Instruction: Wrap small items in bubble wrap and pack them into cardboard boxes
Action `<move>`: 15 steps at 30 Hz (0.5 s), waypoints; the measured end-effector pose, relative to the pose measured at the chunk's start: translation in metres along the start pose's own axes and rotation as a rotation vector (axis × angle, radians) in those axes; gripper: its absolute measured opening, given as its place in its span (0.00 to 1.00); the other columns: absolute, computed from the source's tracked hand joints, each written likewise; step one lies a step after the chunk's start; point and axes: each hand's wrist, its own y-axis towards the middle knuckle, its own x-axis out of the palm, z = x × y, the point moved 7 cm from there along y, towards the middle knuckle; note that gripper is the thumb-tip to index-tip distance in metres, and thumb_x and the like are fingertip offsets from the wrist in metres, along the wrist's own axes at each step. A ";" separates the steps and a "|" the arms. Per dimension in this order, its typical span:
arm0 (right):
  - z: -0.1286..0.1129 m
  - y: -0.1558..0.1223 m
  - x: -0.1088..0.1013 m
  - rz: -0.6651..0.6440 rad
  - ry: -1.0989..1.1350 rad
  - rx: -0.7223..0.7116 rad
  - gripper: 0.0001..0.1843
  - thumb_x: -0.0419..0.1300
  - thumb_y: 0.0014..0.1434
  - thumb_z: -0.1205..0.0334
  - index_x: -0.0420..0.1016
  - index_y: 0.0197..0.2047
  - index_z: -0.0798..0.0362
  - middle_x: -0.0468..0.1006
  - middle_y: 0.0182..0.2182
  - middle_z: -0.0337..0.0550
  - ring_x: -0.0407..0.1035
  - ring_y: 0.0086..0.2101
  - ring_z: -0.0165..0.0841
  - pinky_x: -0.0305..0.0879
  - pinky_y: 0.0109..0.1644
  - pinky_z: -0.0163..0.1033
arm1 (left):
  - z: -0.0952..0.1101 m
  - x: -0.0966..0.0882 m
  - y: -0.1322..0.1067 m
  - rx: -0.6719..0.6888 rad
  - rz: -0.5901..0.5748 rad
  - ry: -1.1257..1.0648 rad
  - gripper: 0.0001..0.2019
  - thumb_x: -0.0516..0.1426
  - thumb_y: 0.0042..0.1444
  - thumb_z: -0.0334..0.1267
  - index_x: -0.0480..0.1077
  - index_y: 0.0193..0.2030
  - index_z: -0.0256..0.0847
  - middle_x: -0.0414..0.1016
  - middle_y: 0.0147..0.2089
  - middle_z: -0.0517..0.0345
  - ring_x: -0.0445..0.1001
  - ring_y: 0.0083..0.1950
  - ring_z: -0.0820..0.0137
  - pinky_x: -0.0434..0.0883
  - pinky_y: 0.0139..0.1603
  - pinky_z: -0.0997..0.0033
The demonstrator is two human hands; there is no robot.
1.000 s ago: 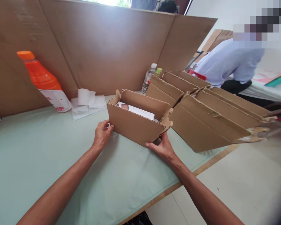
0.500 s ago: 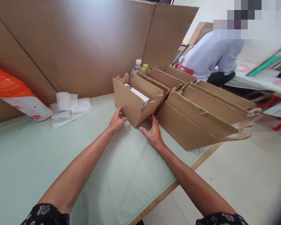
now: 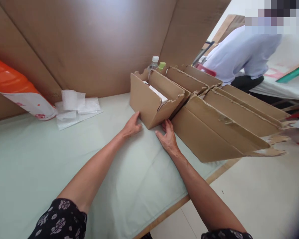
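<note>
A brown open-topped cardboard box (image 3: pixel 146 101) stands on the pale green cloth with its near corner towards me. Inside it lies a white carton (image 3: pixel 158 94), partly hidden by the box wall. My left hand (image 3: pixel 132 125) is low beside the box's left face, fingertips at the cardboard, thumb apart. Low at the right face is my right hand (image 3: pixel 168 136), with its thumb spread and its fingertips close to the bottom edge; whether they touch is unclear. Neither hand is wrapped round anything. A larger open cardboard box (image 3: pixel 211 132) stands just to the right.
More open cardboard boxes (image 3: pixel 246 106) are packed behind and to the right. Two capped bottles (image 3: pixel 154 59) stand at the back by a tall cardboard panel (image 3: pixel 109 49). Translucent wrap (image 3: pixel 89 105) and an orange-and-white package (image 3: pixel 20 88) lie left. A person in a light shirt (image 3: pixel 241 49) sits beyond.
My view has shifted, so the boxes and the person appear farther right. Both hands remain low beside the smaller box; any sliding of that box is too slight to tell.
</note>
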 end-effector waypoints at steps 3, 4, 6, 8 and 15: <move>0.001 0.003 -0.002 0.015 -0.013 0.006 0.49 0.62 0.55 0.42 0.57 0.73 0.58 0.53 0.70 0.68 0.68 0.60 0.53 0.68 0.63 0.60 | 0.008 0.013 -0.023 0.025 -0.075 0.273 0.37 0.58 0.53 0.37 0.60 0.71 0.30 0.57 0.75 0.32 0.51 0.78 0.46 0.44 0.78 0.41; 0.000 0.003 -0.003 0.025 -0.021 0.002 0.48 0.62 0.54 0.42 0.59 0.71 0.58 0.55 0.70 0.68 0.70 0.59 0.52 0.69 0.63 0.60 | 0.011 0.017 -0.032 0.031 -0.099 0.352 0.34 0.57 0.56 0.39 0.61 0.70 0.32 0.58 0.75 0.34 0.50 0.78 0.47 0.43 0.78 0.40; -0.003 0.001 -0.007 0.046 -0.049 -0.021 0.42 0.62 0.54 0.43 0.67 0.67 0.58 0.60 0.67 0.66 0.72 0.56 0.51 0.70 0.61 0.60 | 0.018 0.023 -0.053 0.034 -0.130 0.481 0.28 0.55 0.61 0.42 0.65 0.67 0.35 0.59 0.75 0.37 0.50 0.79 0.48 0.42 0.78 0.39; -0.008 -0.002 -0.010 0.039 -0.115 -0.074 0.32 0.60 0.56 0.44 0.75 0.58 0.56 0.68 0.62 0.63 0.72 0.55 0.50 0.70 0.61 0.60 | 0.025 0.025 -0.078 0.031 -0.144 0.568 0.25 0.54 0.64 0.44 0.68 0.65 0.38 0.59 0.76 0.39 0.51 0.78 0.49 0.43 0.78 0.41; -0.039 -0.024 0.012 -0.156 -0.513 -0.281 0.25 0.49 0.63 0.48 0.80 0.51 0.51 0.78 0.56 0.57 0.72 0.55 0.55 0.67 0.59 0.65 | 0.060 0.014 -0.207 0.209 -0.233 0.901 0.27 0.50 0.69 0.51 0.64 0.68 0.38 0.62 0.74 0.41 0.57 0.76 0.51 0.53 0.75 0.46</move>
